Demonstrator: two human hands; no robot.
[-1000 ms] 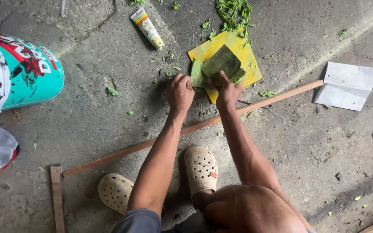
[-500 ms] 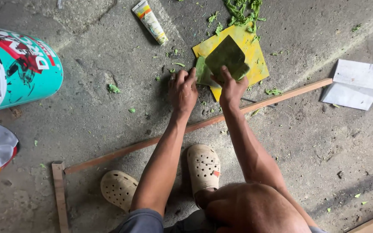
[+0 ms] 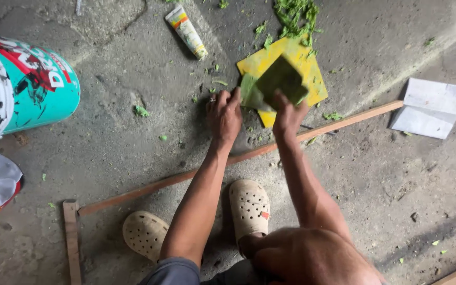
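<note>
Head view: one green folded leaf (image 3: 278, 79) gripped at near edge by right hand (image 3: 287, 113), fingers closed on it; left hand (image 3: 224, 113) pressed at its left edge, grasp not discernible. Beneath grip: one yellow board (image 3: 312, 66). Beyond: one heap of green scraps (image 3: 296, 13), one tube (image 3: 186, 30). Nearer: one wooden strip (image 3: 196, 171), two pale clogs (image 3: 249, 206). Far left: one teal bucket (image 3: 32, 84). Right: one white paper (image 3: 431, 108).

- Teal bucket (image 3: 25, 87) cut off at left edge.
- Right hand (image 3: 287, 113) covering part of green wad (image 3: 273, 84).
- Yellow board (image 3: 302, 60) partly hidden beneath.
- Fingertips unclear.
</note>
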